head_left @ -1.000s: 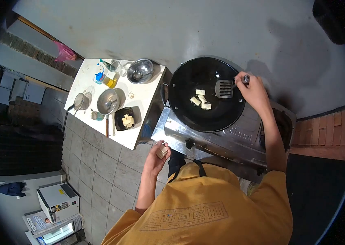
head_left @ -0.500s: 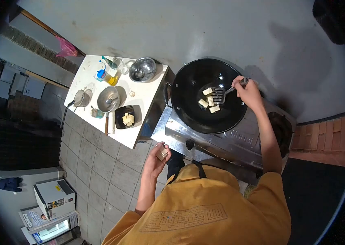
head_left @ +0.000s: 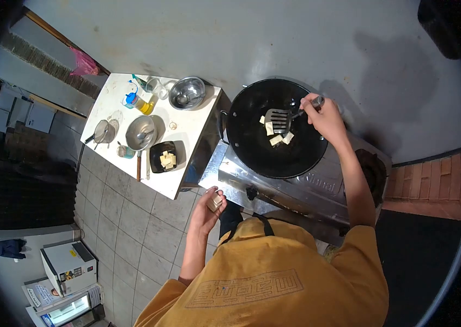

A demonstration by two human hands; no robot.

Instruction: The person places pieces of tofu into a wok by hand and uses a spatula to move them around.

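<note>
The spatula's blade partly hides the pale pieces in the wok, on the stove; the right hand's fingers close around its handle. The left hand's fingers curl around a pale object, half covered and hard to identify, right of the worktop's near edge. Stove lettering reads "nnai", its start unclear; the shirt's blocky lettering is illegible
</note>
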